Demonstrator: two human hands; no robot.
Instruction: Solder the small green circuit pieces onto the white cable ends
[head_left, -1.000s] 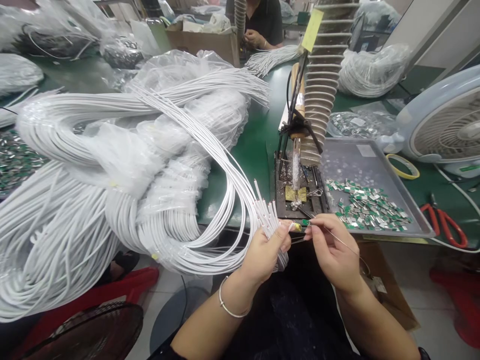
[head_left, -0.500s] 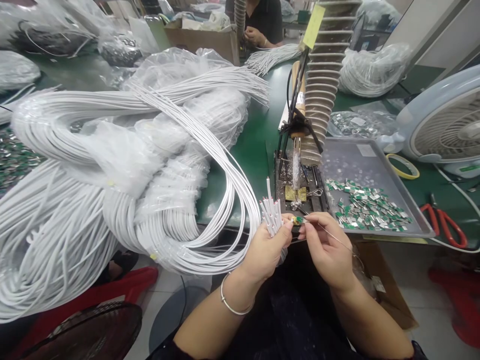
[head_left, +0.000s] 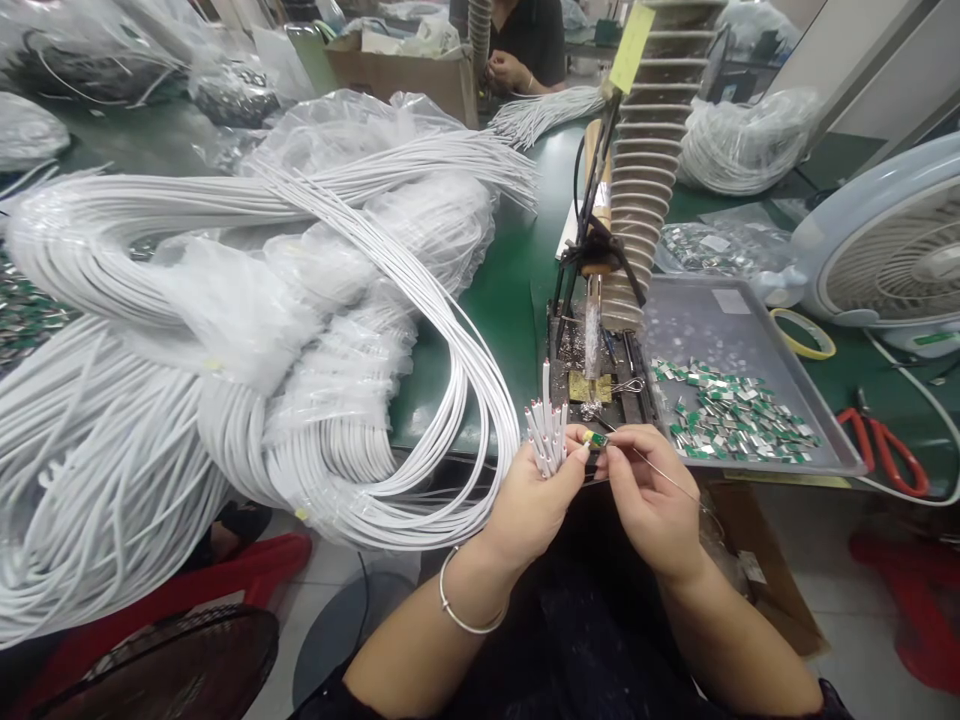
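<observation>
My left hand point(head_left: 529, 500) is closed around a bundle of white cables point(head_left: 547, 435), whose cut ends show small red wire tips. Between its thumb and fingertips, a small green circuit board point(head_left: 596, 438) points toward my other hand. My right hand point(head_left: 656, 495) is pinched on a thin strand of solder wire point(head_left: 667, 475), its fingertips close against the board. Just beyond the hands a soldering iron point(head_left: 594, 320) stands clamped tip-down over a dark stand point(head_left: 637, 390) with a yellowish pad point(head_left: 589, 387). Exactly where wire and board meet is hidden by the fingers.
A grey tray point(head_left: 739, 310) at the right holds many small green boards point(head_left: 742, 415). Red-handled pliers point(head_left: 885, 450), a tape roll point(head_left: 802, 333) and a fan point(head_left: 892, 240) stand beyond. Large bagged cable coils point(head_left: 247, 300) cover the left. A ribbed hose point(head_left: 656, 150) rises behind the iron. Another person point(head_left: 525, 50) sits opposite.
The bundle's cut ends have shifted slightly right, and the small board has tilted a little between my fingertips. Both hands keep their hold, and the view has shifted slightly.
</observation>
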